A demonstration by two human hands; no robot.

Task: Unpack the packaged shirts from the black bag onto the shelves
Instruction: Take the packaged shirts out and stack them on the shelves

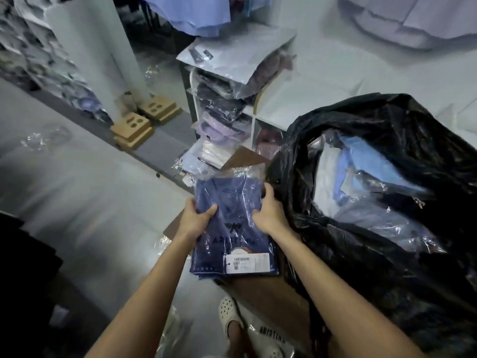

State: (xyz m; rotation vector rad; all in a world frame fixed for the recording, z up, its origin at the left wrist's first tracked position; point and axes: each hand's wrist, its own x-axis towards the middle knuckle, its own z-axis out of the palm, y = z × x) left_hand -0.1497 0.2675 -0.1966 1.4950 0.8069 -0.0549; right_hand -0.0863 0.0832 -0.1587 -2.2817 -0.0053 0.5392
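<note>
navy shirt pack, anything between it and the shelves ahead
Nothing solid blocks the way. Both hands, left and right, hold the navy shirt pack above a brown box. The shelves lie beyond it, but their visible compartments already look packed, with another pack lying on top.

A navy packaged shirt [233, 226] with a white barcode label [247, 263] is seen; light-blue and white shirts [361, 177] are shown in the glossy black bag [387, 254].

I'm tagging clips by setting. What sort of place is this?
Probably a clothing shop's stockroom: white shelves packed with bagged shirts, a black bag full of more, and both hands gripping a packaged navy shirt.
</note>
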